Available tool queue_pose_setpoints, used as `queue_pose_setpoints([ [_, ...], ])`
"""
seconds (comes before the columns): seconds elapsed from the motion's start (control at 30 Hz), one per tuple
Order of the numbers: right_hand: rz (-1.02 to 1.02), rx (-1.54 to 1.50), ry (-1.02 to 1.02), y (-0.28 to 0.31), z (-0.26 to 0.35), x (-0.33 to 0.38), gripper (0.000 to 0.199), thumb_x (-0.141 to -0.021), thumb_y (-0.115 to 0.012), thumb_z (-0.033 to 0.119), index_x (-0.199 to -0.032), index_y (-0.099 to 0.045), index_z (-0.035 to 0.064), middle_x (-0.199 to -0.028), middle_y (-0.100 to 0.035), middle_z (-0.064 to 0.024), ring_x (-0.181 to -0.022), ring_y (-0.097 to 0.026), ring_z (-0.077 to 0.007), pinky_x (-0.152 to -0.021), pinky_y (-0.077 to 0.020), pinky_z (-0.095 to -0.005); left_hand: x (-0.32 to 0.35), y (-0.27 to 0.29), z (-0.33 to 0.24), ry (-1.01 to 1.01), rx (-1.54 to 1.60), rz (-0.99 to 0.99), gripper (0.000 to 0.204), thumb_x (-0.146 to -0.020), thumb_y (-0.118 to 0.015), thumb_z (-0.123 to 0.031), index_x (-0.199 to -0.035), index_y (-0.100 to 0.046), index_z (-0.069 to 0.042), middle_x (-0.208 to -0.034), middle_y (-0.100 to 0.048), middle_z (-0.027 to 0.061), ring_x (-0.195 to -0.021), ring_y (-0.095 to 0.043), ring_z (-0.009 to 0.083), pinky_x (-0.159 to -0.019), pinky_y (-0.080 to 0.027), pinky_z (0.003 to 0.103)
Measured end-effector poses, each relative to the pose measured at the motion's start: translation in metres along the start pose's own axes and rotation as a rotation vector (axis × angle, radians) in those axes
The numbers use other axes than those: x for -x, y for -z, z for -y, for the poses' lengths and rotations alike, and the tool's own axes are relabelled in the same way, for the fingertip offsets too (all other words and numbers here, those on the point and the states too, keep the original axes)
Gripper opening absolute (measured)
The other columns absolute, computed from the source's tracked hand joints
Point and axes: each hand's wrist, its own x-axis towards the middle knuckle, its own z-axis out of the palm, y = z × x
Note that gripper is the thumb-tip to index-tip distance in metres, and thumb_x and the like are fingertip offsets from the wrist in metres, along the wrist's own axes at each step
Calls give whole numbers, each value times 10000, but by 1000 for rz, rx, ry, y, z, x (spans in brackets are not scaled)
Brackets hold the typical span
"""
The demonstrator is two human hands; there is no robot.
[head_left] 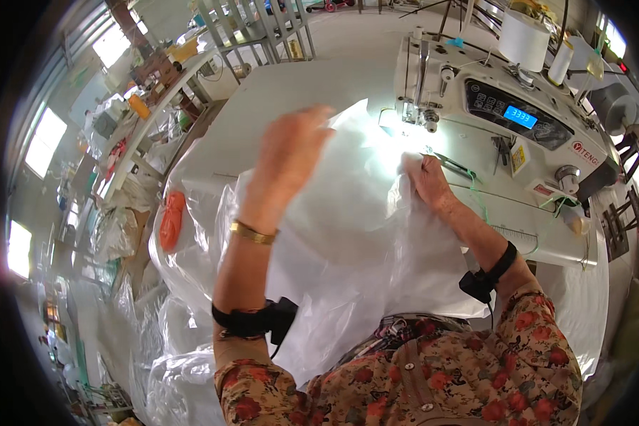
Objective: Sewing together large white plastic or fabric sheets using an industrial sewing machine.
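A large, thin white plastic sheet point(341, 220) covers the near half of the sewing table and hangs down over my lap. My right hand point(430, 181) pinches a fold of this sheet just in front of the lit needle area of a white sewing machine point(433, 85). Over the sheet's left part is my left hand point(291, 160), raised and blurred by motion, so its grip is unclear. Beside my right hand lies a dark, slim pair of tweezers or snips point(456, 167) on the machine bed.
An orange plastic bundle point(171, 221) rests at the table's left edge. White thread cones point(524, 37) stand behind the machine, whose panel has a lit blue display point(520, 116). A cluttered workbench point(149, 121) runs along the left, with clear plastic point(181, 376) heaped below.
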Motion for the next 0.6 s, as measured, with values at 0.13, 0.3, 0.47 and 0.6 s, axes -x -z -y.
queue_pose_setpoints([
  [0.13, 55, -35, -54, 2, 3, -2, 386, -1028, -464, 210, -740, -589, -16, -557, -573, -35, -462, -526, -93, -447, -434, -272, -16, -23, -45, -167, 181, 179, 532, -823, -744, -173, -1307, -571, -35, -1034, -695, 177, -722, -661, 227, -698, -513, 354],
  [0.3, -7, -73, -69, 5, 2, 2, 411, -1029, -468, 243, -734, -586, -17, -556, -562, -50, -463, -527, -99, -451, -421, -270, 19, -12, -76, -152, 401, 261, 808, -727, -827, -285, -1417, -471, -59, -1320, -576, 142, -810, -643, 218, -761, -493, 368],
  [0.47, 36, -69, -93, 5, 0, 0, 460, -1047, -460, 269, -686, -526, -9, -561, -543, -50, -479, -532, -104, -453, -428, -276, 52, -38, -78, -338, -268, 121, 665, -764, -784, -212, -1358, -516, -80, -1271, -574, 112, -964, -600, 257, -922, -407, 421],
  [0.6, 42, -119, -160, 2, 3, 0, 427, -1047, -426, 218, -703, -524, -15, -562, -530, -38, -484, -522, -92, -458, -436, -272, 49, -50, -55, -199, -166, 57, 282, -831, -701, -112, -1094, -615, -61, -1010, -657, 90, -970, -589, 272, -914, -410, 406],
])
